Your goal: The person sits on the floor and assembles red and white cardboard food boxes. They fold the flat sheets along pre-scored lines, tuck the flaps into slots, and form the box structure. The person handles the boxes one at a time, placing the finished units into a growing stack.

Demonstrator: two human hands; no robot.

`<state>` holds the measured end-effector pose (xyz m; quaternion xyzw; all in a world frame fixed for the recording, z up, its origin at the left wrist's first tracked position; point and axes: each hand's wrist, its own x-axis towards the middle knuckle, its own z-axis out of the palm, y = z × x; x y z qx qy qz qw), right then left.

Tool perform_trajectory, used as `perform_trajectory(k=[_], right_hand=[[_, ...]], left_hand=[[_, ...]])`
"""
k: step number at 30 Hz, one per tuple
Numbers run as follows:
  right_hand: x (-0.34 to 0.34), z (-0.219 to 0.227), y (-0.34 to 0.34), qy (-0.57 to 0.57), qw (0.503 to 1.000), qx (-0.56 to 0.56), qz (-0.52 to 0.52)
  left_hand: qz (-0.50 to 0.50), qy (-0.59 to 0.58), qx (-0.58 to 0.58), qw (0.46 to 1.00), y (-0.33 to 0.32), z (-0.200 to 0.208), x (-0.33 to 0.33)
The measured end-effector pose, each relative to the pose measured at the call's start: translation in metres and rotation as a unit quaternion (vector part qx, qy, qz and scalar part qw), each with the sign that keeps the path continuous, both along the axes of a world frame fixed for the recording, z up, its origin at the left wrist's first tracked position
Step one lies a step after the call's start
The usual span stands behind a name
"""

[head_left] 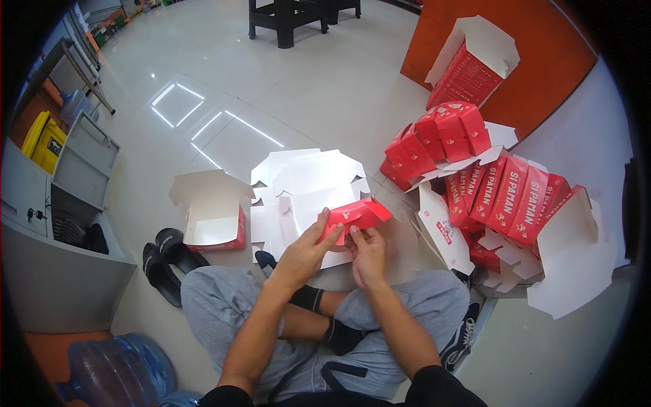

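Red carton [361, 213] is sitting in both hands, above the flat white blanks [305, 178] on the floor [352, 102]. Left hand [303, 256]: fingers are pinching its near-left end. Right hand [369, 258]: fingers are pinching its near edge. Progress: this one is looking partly folded, far-right end flap sticking out, so closing that probably remains. Done: formed red cartons [508, 198] are filling an open white-flapped box [573, 261] at right. Remaining: blanks are lying unfolded and overlapping, can't count them.
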<state>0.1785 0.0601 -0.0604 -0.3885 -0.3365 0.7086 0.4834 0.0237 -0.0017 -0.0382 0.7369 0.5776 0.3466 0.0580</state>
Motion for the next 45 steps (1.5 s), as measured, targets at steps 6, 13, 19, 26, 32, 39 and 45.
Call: perform_trajectory(k=[6,13,19,26,32,39,45], right_hand=[[-0.008,-0.002,-0.021,-0.036,0.999,0.026,0.009],[-0.005,0.016,-0.013,-0.008,0.995,-0.052,0.084],[0.012,0.001,0.012,-0.184,0.967,0.072,0.160],[0.018,0.037,0.015,-0.100,0.994,0.036,0.018],[0.024,0.016,0.022,-0.192,0.975,0.098,0.055],[0.031,0.013,0.038,-0.401,0.841,0.362,0.033],[0.008,-0.003,0.005,-0.357,0.908,0.217,0.017]], left_hand=[[0.021,-0.018,-0.031,0.999,-0.001,0.004,0.008],[0.070,-0.001,-0.010,0.997,0.004,0.014,-0.001],[0.051,-0.190,-0.064,0.978,0.013,0.000,-0.002],[0.070,-0.126,-0.034,0.989,0.012,-0.003,0.005],[0.074,-0.090,-0.001,0.993,0.012,-0.003,0.013],[0.085,-0.095,0.007,0.992,0.013,-0.005,0.007],[0.119,-0.087,0.010,0.989,0.008,-0.012,0.016]])
